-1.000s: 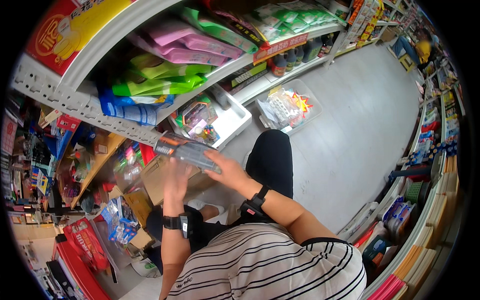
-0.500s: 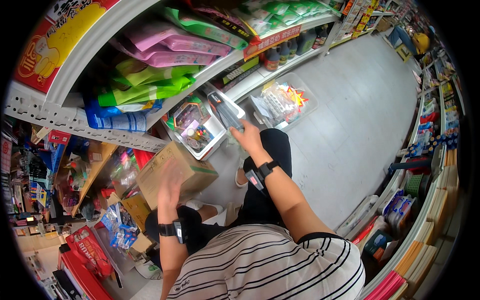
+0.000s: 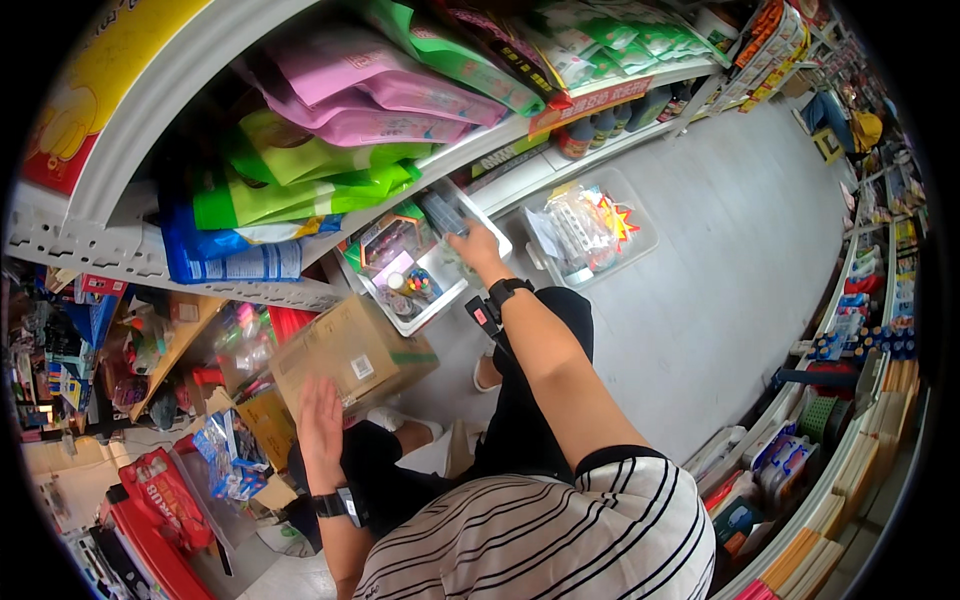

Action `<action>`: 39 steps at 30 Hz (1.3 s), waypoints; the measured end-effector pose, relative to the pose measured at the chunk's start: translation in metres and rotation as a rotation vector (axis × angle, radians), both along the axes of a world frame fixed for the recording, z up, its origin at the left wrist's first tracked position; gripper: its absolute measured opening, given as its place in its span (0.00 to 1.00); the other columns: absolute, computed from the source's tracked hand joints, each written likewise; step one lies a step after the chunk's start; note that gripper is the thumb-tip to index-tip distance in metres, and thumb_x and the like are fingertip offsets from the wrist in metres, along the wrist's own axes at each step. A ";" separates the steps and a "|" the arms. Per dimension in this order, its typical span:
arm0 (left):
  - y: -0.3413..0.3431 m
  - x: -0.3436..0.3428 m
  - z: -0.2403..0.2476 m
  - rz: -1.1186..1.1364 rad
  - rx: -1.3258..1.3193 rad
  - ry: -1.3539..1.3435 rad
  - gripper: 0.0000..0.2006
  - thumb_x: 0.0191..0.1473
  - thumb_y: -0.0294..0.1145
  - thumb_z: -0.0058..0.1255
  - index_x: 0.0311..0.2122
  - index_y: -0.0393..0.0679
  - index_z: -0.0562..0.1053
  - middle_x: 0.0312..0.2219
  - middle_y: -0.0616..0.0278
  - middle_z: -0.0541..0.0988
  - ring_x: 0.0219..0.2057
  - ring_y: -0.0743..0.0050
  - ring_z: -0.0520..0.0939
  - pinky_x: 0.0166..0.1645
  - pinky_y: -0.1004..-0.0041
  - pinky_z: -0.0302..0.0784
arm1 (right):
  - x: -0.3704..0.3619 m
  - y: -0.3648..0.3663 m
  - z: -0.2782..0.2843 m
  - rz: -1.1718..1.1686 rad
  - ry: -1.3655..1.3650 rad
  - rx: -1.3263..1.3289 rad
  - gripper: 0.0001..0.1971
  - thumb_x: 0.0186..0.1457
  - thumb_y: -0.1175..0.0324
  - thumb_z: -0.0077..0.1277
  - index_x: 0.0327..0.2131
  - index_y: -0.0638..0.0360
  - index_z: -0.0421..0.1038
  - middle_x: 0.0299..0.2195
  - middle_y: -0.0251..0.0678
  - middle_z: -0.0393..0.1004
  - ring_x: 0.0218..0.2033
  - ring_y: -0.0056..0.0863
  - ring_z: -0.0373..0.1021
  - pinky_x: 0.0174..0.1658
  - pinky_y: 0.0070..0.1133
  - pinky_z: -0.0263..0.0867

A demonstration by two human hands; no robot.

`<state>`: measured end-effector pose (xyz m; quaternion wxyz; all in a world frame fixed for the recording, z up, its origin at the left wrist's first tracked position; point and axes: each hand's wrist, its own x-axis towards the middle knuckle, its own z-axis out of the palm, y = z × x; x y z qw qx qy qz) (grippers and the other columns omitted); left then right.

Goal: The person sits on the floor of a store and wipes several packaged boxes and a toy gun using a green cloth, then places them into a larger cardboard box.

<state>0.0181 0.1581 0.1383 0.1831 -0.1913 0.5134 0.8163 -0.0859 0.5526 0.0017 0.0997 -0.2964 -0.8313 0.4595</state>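
Observation:
My right hand (image 3: 478,250) reaches into the white bin (image 3: 503,236) under the shelf. Its fingers close on the near end of a dark, see-through flat package (image 3: 441,212), which lies along the bin's right side. Beside it in the bin are a box with a hexagonal window (image 3: 390,243) and a clear tub of colourful pieces (image 3: 418,285). My left hand (image 3: 320,420) is open and holds nothing, fingers stretched out, at the near left side of a closed cardboard box (image 3: 350,345). Whether it touches the box I cannot tell.
A clear plastic tub (image 3: 640,245) with packaged goods stands on the grey floor (image 3: 730,250). Pink bags (image 3: 370,95) and green bags (image 3: 310,180) overhang the shelf above the bin. Racks of goods line the right side. A red bag (image 3: 165,498) lies at lower left.
My right hand has lowered the dark package further into the white bin. My left hand has drawn back from over the cardboard box toward me. The view has shifted slightly.

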 end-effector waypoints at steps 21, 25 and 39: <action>-0.033 -0.029 -0.040 0.106 -0.038 -0.104 0.21 0.59 0.35 0.45 0.57 0.44 0.63 0.52 0.56 0.70 0.52 0.69 0.71 0.56 0.70 0.67 | -0.065 -0.002 -0.103 -0.085 0.202 -0.134 0.25 0.45 0.65 0.57 0.49 0.62 0.66 0.43 0.54 0.71 0.46 0.49 0.68 0.49 0.33 0.63; -0.026 -0.032 -0.041 0.108 -0.043 -0.125 0.21 0.59 0.36 0.45 0.56 0.43 0.63 0.52 0.56 0.70 0.52 0.69 0.71 0.56 0.71 0.67 | -0.067 0.003 -0.110 -0.079 0.233 -0.145 0.21 0.47 0.65 0.55 0.45 0.62 0.67 0.39 0.52 0.73 0.43 0.48 0.70 0.46 0.32 0.65; -0.026 -0.029 -0.038 0.108 -0.044 -0.142 0.21 0.60 0.34 0.44 0.56 0.40 0.62 0.50 0.59 0.72 0.49 0.72 0.74 0.54 0.73 0.69 | -0.081 -0.003 -0.142 -0.153 0.092 -0.812 0.17 0.50 0.69 0.51 0.45 0.62 0.72 0.34 0.34 0.75 0.32 0.24 0.70 0.37 0.21 0.66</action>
